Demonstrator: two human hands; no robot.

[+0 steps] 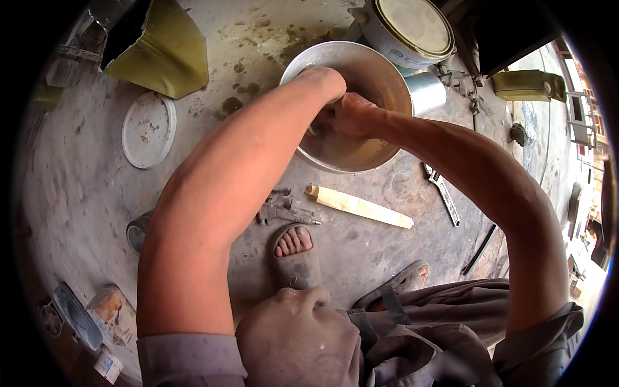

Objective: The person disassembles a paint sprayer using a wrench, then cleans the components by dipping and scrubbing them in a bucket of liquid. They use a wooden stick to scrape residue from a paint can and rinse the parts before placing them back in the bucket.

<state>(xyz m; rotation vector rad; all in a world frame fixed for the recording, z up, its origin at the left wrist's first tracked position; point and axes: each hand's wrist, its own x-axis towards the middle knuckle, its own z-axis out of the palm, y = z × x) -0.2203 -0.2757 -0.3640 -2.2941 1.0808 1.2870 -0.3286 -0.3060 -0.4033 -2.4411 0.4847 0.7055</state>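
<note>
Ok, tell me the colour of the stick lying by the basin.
Pale tan stick, best in the head view.

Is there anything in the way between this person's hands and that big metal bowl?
Nothing visible. The left hand and right hand are both already down inside the metal bowl. What they grip in there is hidden by the hands themselves.

Dull grey metal on the basin (pixel 387 77), its inside wet and brownish. Far right, a paint can (pixel 412 29) with a glossy brass-toned metal lid; beside it a small cup (pixel 427 92) of shiny bare metal. Near the foot, a strip of pale raw wood (pixel 360 206) and a steel wrench (pixel 443 193). The concrete floor (pixel 84 193) is rough, stained and matt; the round white lid (pixel 149 129) on the left looks like scuffed plastic.
</note>
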